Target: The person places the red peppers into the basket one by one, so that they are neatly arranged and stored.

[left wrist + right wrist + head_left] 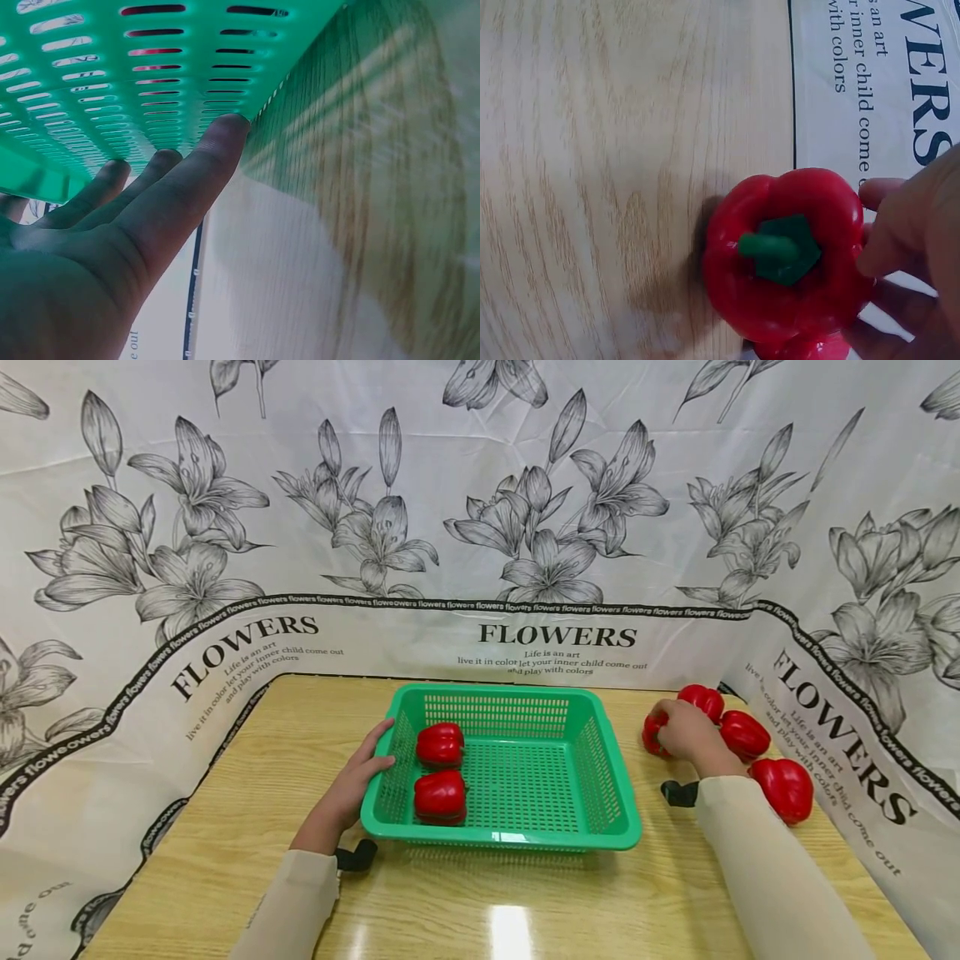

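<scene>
A green plastic basket (506,839) with slotted walls stands on the table. Two red bell peppers (440,745) lie inside along its left end. My left hand (347,789) rests against the basket's left side; the left wrist view shows its fingers (184,184) extended along the slotted wall (161,82). To the right of the basket, my right hand (686,731) holds a red bell pepper (654,735) by its side. In the right wrist view that bell pepper (780,300) shows its green stem, with thumb and fingertips on its right side; part of the grip is hidden.
Near my right hand are more red bell peppers: one behind it (701,697), one beside it (744,735) and one by the forearm (783,789). A flower-printed cloth (558,643) hangs behind the wooden table (465,910) and along both sides.
</scene>
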Available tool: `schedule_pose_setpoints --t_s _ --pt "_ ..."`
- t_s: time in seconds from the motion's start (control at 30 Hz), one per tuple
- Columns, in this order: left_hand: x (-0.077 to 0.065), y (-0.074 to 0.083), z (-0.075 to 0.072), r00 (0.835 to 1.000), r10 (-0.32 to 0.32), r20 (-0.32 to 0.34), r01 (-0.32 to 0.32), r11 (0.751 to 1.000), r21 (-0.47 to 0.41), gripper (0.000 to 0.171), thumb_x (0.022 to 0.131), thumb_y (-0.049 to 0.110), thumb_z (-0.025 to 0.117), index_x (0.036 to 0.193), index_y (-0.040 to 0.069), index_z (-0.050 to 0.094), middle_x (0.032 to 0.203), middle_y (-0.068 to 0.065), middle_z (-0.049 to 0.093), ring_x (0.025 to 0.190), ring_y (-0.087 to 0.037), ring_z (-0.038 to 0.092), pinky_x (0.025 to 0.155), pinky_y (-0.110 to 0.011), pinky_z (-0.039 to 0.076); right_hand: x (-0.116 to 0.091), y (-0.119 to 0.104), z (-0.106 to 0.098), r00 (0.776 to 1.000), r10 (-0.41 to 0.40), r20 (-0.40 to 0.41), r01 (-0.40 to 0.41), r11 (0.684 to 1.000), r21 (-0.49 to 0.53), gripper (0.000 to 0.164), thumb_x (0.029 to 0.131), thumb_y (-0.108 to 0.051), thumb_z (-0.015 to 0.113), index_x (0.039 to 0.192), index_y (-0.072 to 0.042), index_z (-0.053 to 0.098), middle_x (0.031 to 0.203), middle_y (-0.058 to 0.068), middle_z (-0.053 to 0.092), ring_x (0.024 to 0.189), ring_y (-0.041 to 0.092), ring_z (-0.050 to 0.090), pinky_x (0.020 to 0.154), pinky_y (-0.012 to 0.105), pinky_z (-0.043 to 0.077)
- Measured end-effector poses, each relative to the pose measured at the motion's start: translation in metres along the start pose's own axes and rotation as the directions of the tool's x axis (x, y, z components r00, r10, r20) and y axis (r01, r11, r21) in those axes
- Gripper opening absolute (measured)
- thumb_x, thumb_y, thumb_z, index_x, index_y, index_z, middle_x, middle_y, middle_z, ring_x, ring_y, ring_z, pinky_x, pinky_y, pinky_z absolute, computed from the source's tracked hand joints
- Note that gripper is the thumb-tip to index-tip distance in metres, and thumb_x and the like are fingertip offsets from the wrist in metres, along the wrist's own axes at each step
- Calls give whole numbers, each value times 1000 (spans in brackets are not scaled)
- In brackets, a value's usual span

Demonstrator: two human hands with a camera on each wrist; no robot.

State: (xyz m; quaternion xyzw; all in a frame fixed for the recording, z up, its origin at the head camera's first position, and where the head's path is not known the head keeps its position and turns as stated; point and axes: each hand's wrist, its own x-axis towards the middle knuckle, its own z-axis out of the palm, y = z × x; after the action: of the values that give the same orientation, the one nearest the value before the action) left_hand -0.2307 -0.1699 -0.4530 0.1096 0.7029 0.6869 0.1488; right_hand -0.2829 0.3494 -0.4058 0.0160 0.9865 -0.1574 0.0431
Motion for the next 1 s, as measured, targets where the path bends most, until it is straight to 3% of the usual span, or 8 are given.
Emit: schedule_pose_setpoints --t_s 0.07,0.13,0.27,0.4,0.6,0.8,1.0 --pt "0 0 0 1000 -2 -3 2 1000 0 55 94 25 42 140 46 18 151 -2 10 125 -39 37 83 -44 48 0 -1 0 1000 -10 -16 11 1000 17 33 79 -10 57 111 -4 53 108 21 51 88 33 46 65 38 49" --pt "0 0 0 1000 -3 -5 3 1000 1 55 94 26 42 139 47 19 150 -1 10 125 -39 36 84 -44 48 -1 0 0 999 -9 -32 10 1000 19 32 82 -16 57 111 -4 52 110 21 49 90 34 46 67 41 50" --pt "0 -1 0 1000 -7 -1 7 1000 -2 54 94 27 42 139 48 19 150 0 10 125 -39 37 84 -44 48 -1 0 2 999 9 -53 -9 1000 -4 46 85 -30 59 121 -5 46 118 26 39 98 40 43 76 55 47" --pt "0 -1 -1 1000 -14 3 14 1000 -8 54 95 26 41 138 49 19 150 0 10 124 -39 38 83 -44 49 0 -1 1 999 26 -44 -27 1000 -5 61 84 -34 59 132 -2 39 128 33 29 106 47 39 82 60 43" --pt "-3 8 1 1000 -26 17 26 1000 -16 55 97 20 37 140 46 17 151 -1 9 125 -40 36 83 -44 48 1 -7 -7 992 119 35 -119 993 5 77 79 -37 60 133 9 32 121 32 44 96 40 44 77 51 48" --pt "-9 19 6 999 -30 25 30 999 -11 57 97 18 37 143 40 12 151 -3 7 127 -41 34 85 -44 48 0 -11 -7 990 99 105 -102 994 28 77 76 -34 64 137 -1 30 125 30 42 101 42 43 78 52 46" --pt "-10 21 7 999 -46 28 46 999 -20 56 97 18 36 144 40 12 151 -5 10 127 -41 34 86 -44 47 -2 -11 -1 991 75 113 -85 993 78 79 73 -30 73 134 -5 30 124 30 40 104 44 41 80 54 45"
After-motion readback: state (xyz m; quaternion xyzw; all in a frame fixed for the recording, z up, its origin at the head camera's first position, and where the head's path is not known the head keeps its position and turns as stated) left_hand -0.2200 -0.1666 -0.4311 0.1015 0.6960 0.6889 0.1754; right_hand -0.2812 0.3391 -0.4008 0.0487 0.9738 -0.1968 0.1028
